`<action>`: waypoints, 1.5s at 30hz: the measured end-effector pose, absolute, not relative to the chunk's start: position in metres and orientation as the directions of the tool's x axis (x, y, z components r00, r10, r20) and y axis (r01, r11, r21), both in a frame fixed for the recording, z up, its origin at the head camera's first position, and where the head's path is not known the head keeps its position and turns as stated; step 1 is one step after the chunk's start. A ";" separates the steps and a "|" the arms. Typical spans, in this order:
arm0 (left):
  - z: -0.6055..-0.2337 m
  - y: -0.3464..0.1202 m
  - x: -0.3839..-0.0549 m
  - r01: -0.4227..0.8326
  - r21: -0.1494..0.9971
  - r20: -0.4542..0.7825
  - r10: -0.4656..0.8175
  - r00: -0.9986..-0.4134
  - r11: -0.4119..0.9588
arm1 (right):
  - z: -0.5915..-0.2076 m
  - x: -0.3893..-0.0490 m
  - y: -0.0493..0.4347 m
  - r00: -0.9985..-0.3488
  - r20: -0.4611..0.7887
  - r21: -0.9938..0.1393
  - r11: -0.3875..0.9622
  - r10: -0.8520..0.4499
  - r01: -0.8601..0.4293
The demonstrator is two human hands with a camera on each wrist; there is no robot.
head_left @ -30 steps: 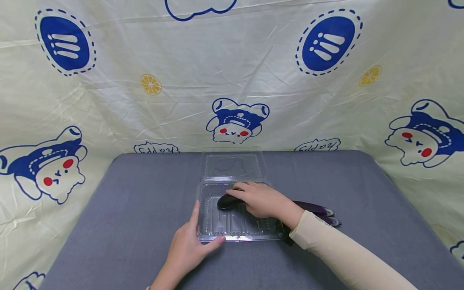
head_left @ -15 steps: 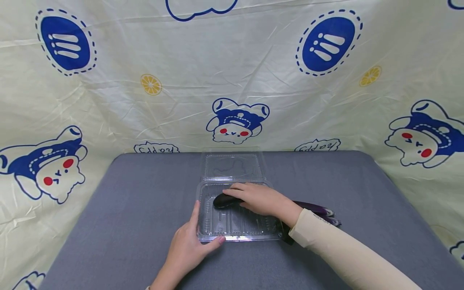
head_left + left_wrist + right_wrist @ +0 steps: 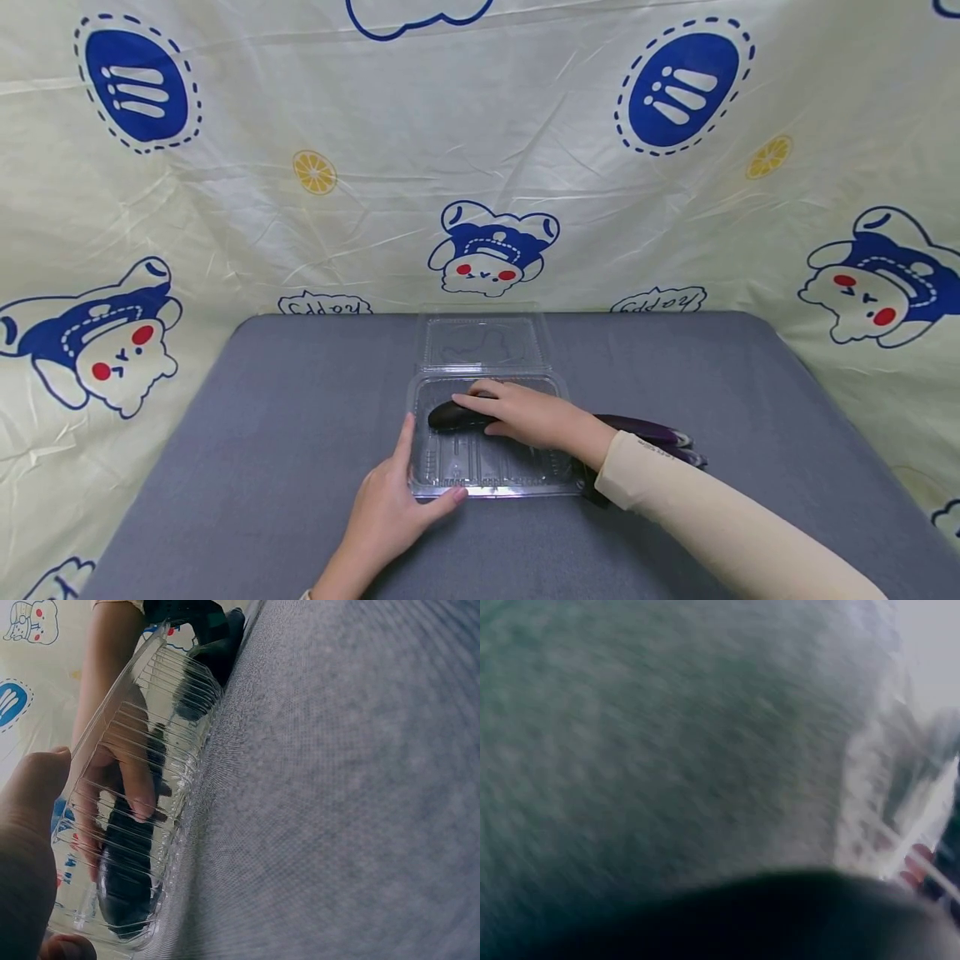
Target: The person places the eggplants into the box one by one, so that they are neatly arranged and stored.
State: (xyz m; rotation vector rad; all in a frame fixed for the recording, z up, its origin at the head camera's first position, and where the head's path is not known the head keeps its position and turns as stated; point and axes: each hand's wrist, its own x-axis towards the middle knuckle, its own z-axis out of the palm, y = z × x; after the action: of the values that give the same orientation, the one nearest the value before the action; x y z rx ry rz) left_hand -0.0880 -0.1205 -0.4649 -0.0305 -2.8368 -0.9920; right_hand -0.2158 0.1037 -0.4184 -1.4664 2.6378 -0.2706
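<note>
An open clear plastic clamshell box point(image 3: 487, 492) stands mid-table, its lid point(image 3: 483, 343) folded back behind it. My right hand point(image 3: 525, 414) reaches in from the right and grips a dark eggplant point(image 3: 448, 417), whose rounded end points left in the box. Seen through the ribbed wall in the left wrist view, the eggplant point(image 3: 126, 877) lies under the curled fingers. My left hand point(image 3: 390, 504) rests at the front left corner, index finger along the left side and thumb on the front rim. The right wrist view is blurred.
More eggplants point(image 3: 652, 431) lie on the table right of the box, partly hidden under the right forearm. Grey cloth covers the table point(image 3: 300, 433). A printed curtain point(image 3: 375, 233) hangs behind and at both sides.
My right hand and the eggplant have shifted left inside the box, bringing the rounded end closer to the left wall. The left hand and the box stay in place.
</note>
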 end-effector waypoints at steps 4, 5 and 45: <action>-0.465 -0.121 -0.089 0.067 0.618 0.133 -0.020 -0.991 0.783 | -0.425 -0.215 0.104 -0.545 0.007 -0.183 0.534 -0.839 -0.825; -0.464 -0.121 -0.089 0.068 0.617 0.133 -0.019 -0.991 0.784 | -0.426 -0.215 0.104 -0.550 0.015 -0.169 0.540 -0.835 -0.825; -0.463 -0.119 -0.086 0.071 0.620 0.144 -0.025 -0.989 0.781 | -0.420 -0.190 0.248 -0.817 0.098 -0.261 0.777 -0.569 -0.573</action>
State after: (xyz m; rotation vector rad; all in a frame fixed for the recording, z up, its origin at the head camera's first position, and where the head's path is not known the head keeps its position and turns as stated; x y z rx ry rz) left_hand -0.0856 -0.1190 -0.4634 -0.0364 -2.8274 -0.9933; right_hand -0.1901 0.2475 -0.4200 -0.9553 2.9745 -0.4437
